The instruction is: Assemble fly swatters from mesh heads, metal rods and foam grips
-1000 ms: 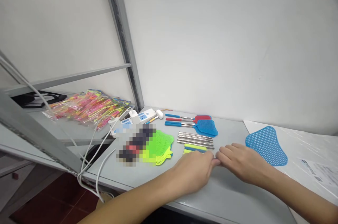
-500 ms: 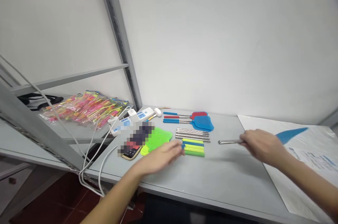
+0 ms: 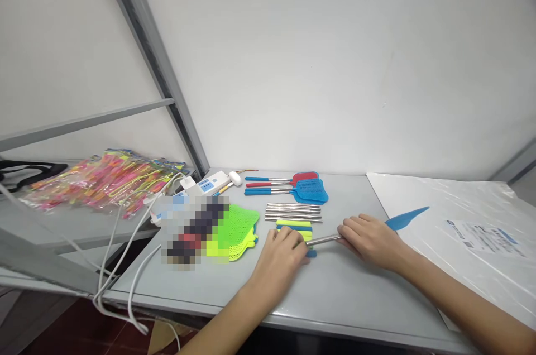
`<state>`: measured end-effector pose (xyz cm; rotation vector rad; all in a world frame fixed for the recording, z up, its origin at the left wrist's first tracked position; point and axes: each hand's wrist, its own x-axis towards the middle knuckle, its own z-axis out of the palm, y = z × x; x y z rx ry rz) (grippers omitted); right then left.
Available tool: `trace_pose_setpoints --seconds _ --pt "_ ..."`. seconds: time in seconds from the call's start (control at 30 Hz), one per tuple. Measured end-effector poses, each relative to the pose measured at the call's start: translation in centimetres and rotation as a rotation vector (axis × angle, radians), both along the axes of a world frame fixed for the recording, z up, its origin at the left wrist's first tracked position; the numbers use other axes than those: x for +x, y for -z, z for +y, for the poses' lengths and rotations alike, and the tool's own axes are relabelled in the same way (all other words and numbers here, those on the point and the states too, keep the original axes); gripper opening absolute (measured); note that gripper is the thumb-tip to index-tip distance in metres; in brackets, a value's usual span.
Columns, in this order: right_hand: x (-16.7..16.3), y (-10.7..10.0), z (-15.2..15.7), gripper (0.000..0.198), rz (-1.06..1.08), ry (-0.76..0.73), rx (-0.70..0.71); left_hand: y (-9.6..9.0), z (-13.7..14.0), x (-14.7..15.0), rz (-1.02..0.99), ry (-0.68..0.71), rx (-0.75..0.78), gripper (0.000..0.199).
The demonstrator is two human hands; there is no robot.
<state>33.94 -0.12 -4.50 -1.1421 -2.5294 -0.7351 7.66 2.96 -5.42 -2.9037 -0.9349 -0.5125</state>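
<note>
My right hand (image 3: 368, 240) is closed round a fly swatter whose blue head (image 3: 406, 219) shows edge-on beyond the knuckles. Its bare metal rod (image 3: 326, 239) points left and meets the fingers of my left hand (image 3: 280, 260). That hand is closed, and the end of a blue handle sleeve (image 3: 311, 253) sticks out beneath its fingers; the rest is covered. Just behind it lie several yellow, blue and green handle sleeves (image 3: 293, 223), partly hidden. Several loose metal rods (image 3: 293, 212) rest beyond them. Green and yellow swatter heads (image 3: 243, 224) lie left of my left hand.
Finished-looking blue and red swatters (image 3: 310, 190) lie near the wall. At left are power strips (image 3: 211, 183), white cables (image 3: 132, 293), a metal upright (image 3: 167, 81) and bagged colourful items (image 3: 109, 182). A white plastic-wrapped sheet (image 3: 452, 271) covers the right side.
My right hand has brought the swatter left and its rod now meets my left hand. My left hand has closed and drawn a blue sleeve nearer. The view has shifted slightly right.
</note>
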Motion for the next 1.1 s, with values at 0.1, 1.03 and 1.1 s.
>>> trace_pose_setpoints --seconds 0.1,1.03,1.1 --pt "-0.4 0.1 0.0 0.028 0.008 0.003 -0.022 -0.2 0.3 0.0 -0.033 -0.053 -0.017 0.012" --pt "2.2 -1.5 3.3 0.035 0.202 0.209 0.255 -2.5 4.5 1.7 -0.112 0.001 0.156 0.034" --pt "2.4 -1.5 3.3 0.031 0.230 0.198 0.268 -2.7 4.7 1.4 -0.108 0.012 0.167 0.034"
